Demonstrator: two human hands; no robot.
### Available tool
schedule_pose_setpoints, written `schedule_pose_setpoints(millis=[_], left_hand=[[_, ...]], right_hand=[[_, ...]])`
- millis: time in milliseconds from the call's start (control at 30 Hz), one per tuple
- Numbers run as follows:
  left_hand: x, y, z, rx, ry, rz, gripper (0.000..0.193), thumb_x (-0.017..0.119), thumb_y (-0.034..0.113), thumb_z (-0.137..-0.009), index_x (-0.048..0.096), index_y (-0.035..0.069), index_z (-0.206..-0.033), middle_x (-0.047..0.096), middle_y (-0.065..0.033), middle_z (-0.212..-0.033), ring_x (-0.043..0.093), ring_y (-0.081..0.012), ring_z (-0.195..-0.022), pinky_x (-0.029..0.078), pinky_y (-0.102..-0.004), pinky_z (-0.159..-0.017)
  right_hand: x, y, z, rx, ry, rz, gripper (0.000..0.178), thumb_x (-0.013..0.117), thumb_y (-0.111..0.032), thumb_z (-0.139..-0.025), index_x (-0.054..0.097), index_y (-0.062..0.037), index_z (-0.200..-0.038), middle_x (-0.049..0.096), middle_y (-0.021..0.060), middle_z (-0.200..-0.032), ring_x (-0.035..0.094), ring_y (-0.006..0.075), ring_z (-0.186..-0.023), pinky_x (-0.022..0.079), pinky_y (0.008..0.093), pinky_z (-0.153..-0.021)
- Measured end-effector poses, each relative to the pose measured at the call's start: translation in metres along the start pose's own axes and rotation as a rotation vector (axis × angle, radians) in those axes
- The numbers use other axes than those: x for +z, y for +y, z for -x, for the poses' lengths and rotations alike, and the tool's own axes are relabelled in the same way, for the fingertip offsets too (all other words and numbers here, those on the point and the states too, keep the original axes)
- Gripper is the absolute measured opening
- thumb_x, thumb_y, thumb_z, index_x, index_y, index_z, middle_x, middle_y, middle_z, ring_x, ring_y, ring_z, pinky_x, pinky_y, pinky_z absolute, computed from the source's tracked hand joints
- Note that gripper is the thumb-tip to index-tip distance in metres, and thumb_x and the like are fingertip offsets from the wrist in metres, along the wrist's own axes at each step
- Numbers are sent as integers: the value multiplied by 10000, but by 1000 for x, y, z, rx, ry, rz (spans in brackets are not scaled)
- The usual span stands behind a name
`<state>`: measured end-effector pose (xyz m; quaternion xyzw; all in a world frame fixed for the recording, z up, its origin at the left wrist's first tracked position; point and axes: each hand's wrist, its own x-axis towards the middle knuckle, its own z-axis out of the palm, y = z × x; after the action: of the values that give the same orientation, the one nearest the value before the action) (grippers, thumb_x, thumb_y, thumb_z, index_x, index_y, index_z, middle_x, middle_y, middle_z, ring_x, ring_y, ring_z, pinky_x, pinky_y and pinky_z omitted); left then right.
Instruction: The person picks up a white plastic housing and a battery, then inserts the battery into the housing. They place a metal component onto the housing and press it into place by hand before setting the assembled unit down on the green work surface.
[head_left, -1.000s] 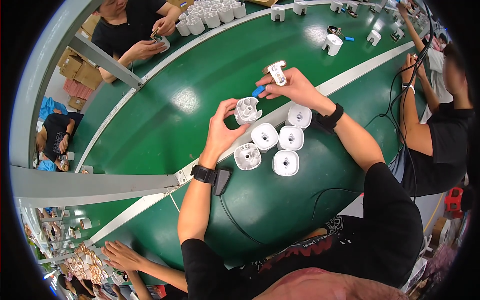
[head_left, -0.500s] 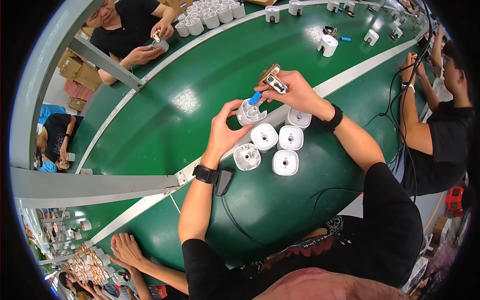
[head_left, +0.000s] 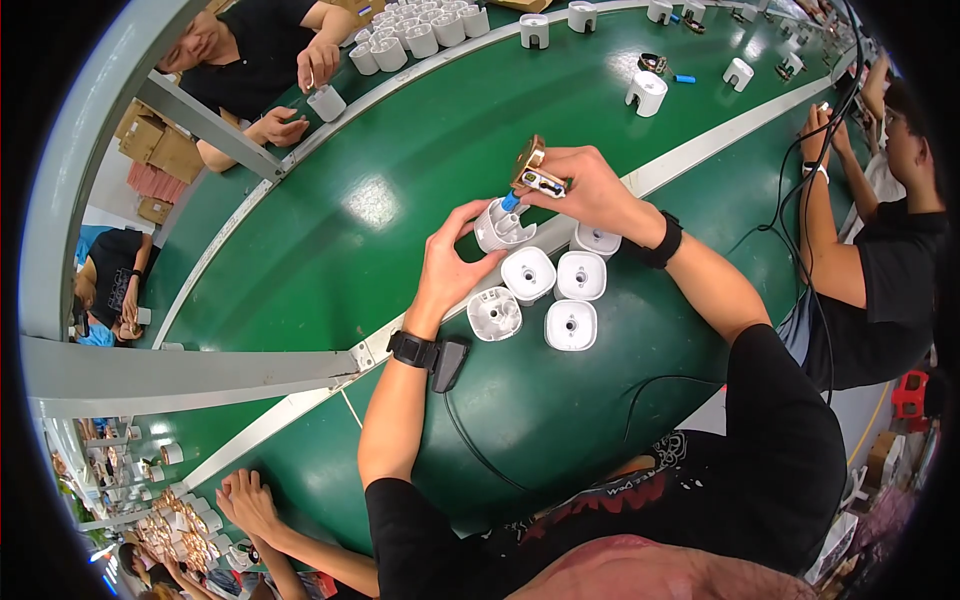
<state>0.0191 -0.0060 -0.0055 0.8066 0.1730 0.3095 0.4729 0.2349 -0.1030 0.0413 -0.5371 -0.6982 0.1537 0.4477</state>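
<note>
My left hand [head_left: 447, 262] is closed round the side of a white plastic housing [head_left: 497, 232], its open end tilted up toward my right hand. My right hand [head_left: 590, 188] grips a copper-coloured motor assembly [head_left: 541, 178] with a small circuit board on its side. Below the assembly, a blue cylindrical battery [head_left: 512, 200] reaches into the mouth of the housing; its lower end is hidden. Close by my hands stand several more white housings [head_left: 527, 274], most with a flat holed face up. One of them, an open housing [head_left: 494, 314], shows its inner ribs.
A white rail [head_left: 690, 160] crosses the green table [head_left: 330, 270]. More white housings [head_left: 647, 92] and a blue battery [head_left: 684, 79] lie on the far side. A grey metal post [head_left: 190, 372] stands at left. Co-workers sit around, one person's hands [head_left: 255, 505] at lower left.
My right hand has lowered the motor assembly and tilted it, and the battery is deeper in the housing. The far housings have shifted slightly left. A co-worker's hand has come off a housing.
</note>
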Motion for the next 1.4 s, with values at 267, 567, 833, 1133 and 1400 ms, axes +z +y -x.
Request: schedule_pose_setpoints(millis=[267, 567, 833, 1133, 1400], left_hand=[[2, -4, 0, -15, -29, 35, 649, 815, 10, -707, 538, 15, -1293, 624, -135, -1261, 619, -235, -1152, 501, -375, -1026], [2, -3, 2, -20, -82, -56, 623, 801, 12, -725, 505, 13, -1273, 630, -158, -1236, 616, -279, -1174, 484, -385, -1023], [5, -4, 1, -34, -90, -33, 620, 797, 12, -726, 493, 11, -1267, 627, -169, -1240, 607, -295, -1191, 474, -385, -1028], [2, -17, 1, -22, 8, -34, 652, 783, 1, -731, 446, 17, -1290, 621, -193, -1235, 613, -298, -1172, 471, -390, -1034], [-23, -30, 0, -163, 434, -217, 713, 761, 11, -721, 396, 20, -1334, 618, -221, -1214, 623, -320, -1131, 478, -409, -993]], right_hand=[[3, 8, 2, -76, -63, 200, 208, 742, -199, -821, 717, -72, -983, 678, 112, -874, 629, 322, -736, 490, 407, -671], [1, -20, -1, 262, -263, 199, 235, 664, -222, -902, 676, -87, -1094, 661, 134, -782, 611, 321, -684, 472, 398, -636], [6, -21, -3, 246, -272, 275, 228, 645, -213, -903, 658, -95, -1098, 660, 144, -779, 615, 340, -686, 455, 415, -609], [-12, -24, -8, 263, -356, 279, 241, 651, -209, -894, 690, -87, -1098, 662, 97, -737, 609, 234, -633, 471, 375, -602], [-111, 95, 15, 398, 382, 274, 276, 625, -164, -911, 685, -7, -1130, 693, 59, -818, 615, 110, -739, 496, 273, -678]])
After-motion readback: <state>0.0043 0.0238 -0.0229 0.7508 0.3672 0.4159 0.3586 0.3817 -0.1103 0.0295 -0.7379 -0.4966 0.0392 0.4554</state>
